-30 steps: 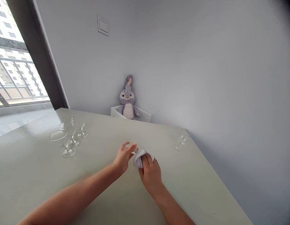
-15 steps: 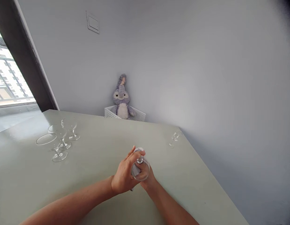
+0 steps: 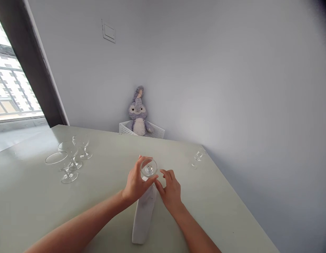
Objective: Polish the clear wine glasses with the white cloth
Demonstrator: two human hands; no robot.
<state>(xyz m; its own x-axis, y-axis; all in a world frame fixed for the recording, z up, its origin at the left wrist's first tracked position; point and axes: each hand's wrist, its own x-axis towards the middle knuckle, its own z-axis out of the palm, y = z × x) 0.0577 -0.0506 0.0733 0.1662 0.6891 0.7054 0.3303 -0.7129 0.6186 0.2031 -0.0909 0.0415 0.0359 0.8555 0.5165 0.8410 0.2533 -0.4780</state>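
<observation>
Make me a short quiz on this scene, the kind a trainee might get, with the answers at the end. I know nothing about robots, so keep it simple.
1. Multiple choice: how many stemmed glasses stand grouped on the left part of the table?
A) One
B) Three
C) Six

2. True or false: a plush toy sits in the white basket beyond the table.

3. Fill the gap: another glass is held in the person's ____.

Key:
1. B
2. True
3. Left hand
</observation>
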